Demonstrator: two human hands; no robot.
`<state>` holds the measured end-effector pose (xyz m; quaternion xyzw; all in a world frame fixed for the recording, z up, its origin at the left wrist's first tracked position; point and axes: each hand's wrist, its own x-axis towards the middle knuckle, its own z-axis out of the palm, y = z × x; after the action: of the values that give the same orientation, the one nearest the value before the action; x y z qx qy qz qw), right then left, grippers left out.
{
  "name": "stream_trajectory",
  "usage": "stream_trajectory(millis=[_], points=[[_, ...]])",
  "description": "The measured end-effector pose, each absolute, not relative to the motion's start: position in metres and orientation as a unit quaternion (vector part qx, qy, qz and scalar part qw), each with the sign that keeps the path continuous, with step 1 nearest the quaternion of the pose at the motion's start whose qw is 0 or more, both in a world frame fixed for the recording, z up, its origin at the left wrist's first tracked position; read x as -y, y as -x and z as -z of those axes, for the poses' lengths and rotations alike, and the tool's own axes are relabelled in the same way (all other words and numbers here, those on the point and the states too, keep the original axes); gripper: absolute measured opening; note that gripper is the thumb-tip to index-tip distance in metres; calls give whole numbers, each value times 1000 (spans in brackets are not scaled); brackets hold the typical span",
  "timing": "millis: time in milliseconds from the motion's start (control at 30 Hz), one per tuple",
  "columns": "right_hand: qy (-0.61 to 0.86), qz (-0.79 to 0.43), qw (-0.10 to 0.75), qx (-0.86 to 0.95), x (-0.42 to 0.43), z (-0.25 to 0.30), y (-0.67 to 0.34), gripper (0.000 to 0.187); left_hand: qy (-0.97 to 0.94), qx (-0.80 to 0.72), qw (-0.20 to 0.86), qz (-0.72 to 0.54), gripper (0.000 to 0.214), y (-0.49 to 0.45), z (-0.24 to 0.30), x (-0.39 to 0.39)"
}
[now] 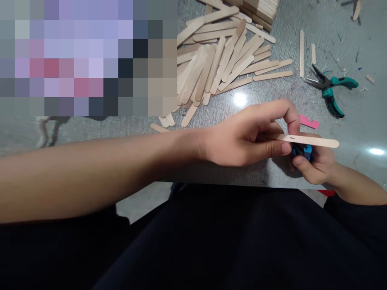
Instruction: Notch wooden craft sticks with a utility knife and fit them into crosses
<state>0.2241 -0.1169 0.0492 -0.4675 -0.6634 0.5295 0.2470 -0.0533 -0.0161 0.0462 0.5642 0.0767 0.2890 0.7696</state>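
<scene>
Pinched between thumb and fingers, a pale wooden craft stick (pixel 319 141) extends to the right from my left hand (pixel 238 139). A small dark mark, perhaps a slit, shows on the stick near my left fingertips. My right hand (pixel 322 163) is closed around a blue-and-black tool (pixel 306 152) just beneath the stick. Most of that tool is hidden by the stick and my fingers, so its kind is unclear. Behind my hands lies a pink notched piece of stick (pixel 310 121).
A large heap of craft sticks (pixel 217 60) covers the table's middle, with stacked sticks (pixel 260 10) behind. Teal-and-black needle-nose pliers (pixel 328 84) lie open at the right, near loose sticks (pixel 301 54) and scraps. The near table edge (pixel 242 186) runs by my lap. The upper left is pixelated.
</scene>
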Motion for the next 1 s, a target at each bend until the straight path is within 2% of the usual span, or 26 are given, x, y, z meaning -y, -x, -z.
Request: stream_trajectory(millis=[67, 167, 367, 433, 533, 667, 767, 867, 1000], points=[[406, -437, 284, 750, 107, -56, -217, 33, -588, -97, 751, -285, 20, 54, -48, 18], [342, -398, 272, 807, 94, -66, -209, 23, -615, -124, 725, -284, 26, 56, -48, 21], [360, -382, 209, 825, 92, -76, -210, 26, -668, -143, 674, -281, 28, 57, -46, 18], [383, -395, 216, 806, 98, -73, -212, 31, -689, -157, 648, -284, 24, 57, -46, 15], [431, -516, 257, 694, 104, -68, -211, 42, -708, -210, 609, -290, 17, 55, -45, 11], [364, -776, 266, 442, 100, -71, -203, 49, -695, -287, 616, -237, 32, 52, -43, 11], [331, -834, 250, 364, 95, -75, -197, 56, -665, -314, 642, -215, 40, 51, -42, 16], [294, -864, 257, 317, 95, -70, -192, 50, -644, -310, 663, -224, 47, 51, -39, 24], [221, -902, 260, 264, 97, -59, -187, 52, -545, -307, 750, -215, 52, 54, -34, 34]])
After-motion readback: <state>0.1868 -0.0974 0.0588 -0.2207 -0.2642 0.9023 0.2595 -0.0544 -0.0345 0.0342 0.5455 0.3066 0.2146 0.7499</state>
